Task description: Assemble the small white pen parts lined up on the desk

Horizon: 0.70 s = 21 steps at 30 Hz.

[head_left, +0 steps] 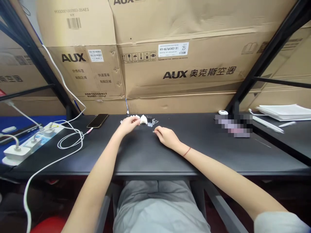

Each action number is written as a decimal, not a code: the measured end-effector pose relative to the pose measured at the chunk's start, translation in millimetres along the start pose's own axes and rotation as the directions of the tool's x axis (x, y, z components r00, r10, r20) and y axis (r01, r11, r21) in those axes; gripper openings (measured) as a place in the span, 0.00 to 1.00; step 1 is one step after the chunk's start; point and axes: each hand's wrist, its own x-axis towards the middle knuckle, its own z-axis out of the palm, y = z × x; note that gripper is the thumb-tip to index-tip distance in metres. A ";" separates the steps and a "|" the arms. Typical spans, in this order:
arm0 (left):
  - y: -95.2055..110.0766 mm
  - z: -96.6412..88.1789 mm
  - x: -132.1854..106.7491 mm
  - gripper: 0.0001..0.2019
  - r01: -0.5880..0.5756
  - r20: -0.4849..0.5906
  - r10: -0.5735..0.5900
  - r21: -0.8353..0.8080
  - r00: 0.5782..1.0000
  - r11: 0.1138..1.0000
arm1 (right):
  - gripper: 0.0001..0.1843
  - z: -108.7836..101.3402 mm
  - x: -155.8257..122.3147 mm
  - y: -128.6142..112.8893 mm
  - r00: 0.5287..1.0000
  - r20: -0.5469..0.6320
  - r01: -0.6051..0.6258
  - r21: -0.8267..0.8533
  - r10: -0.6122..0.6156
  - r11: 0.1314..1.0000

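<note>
And there on the desk [184,152], the phone [97,120] lay just left of the small white parts [143,119], the power strip [31,142] beyond it, a paper stack [284,112] off right, cardboard cartons [175,55] looming behind!

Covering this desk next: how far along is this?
Nothing looks finished: the parts lie loose on the black desk. In hand: the left hand is at the white pieces; the right hand is near a tiny metal bit. Left: small dark parts, untouched.

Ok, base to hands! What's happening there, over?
Left hand at the white plastic pieces. Right hand just short of them. Small dark parts beside them. Phone off to the left.
</note>
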 end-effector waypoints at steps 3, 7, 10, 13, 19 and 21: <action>-31.8 -29.8 0.2 0.13 0.233 -0.346 -0.161 0.180 0.924 0.956 | 0.07 0.6 0.3 2.1 1.000 -0.007 -0.018 0.064 0.018 0.998; -70.1 -44.1 -0.1 0.17 0.376 -0.293 -0.292 0.290 0.910 0.880 | 0.08 1.8 -0.7 6.0 1.000 -0.028 -0.002 0.087 0.004 0.996; -78.0 -39.1 1.1 0.17 0.437 -0.270 -0.362 0.310 0.892 0.845 | 0.09 2.0 -1.5 7.9 0.999 -0.035 -0.015 0.082 0.018 0.997; -72.8 -31.9 2.7 0.15 0.463 -0.283 -0.383 0.323 0.879 0.825 | 0.09 1.5 -1.7 8.5 0.999 -0.033 -0.030 0.085 0.033 0.996; -68.3 -27.5 4.8 0.14 0.467 -0.307 -0.375 0.323 0.875 0.823 | 0.08 0.8 -1.7 8.5 0.998 -0.035 -0.046 0.102 0.050 0.994; -70.2 -28.4 5.0 0.14 0.466 -0.301 -0.377 0.322 0.876 0.824 | 0.08 0.8 -1.8 8.5 0.998 -0.038 -0.048 0.101 0.052 0.994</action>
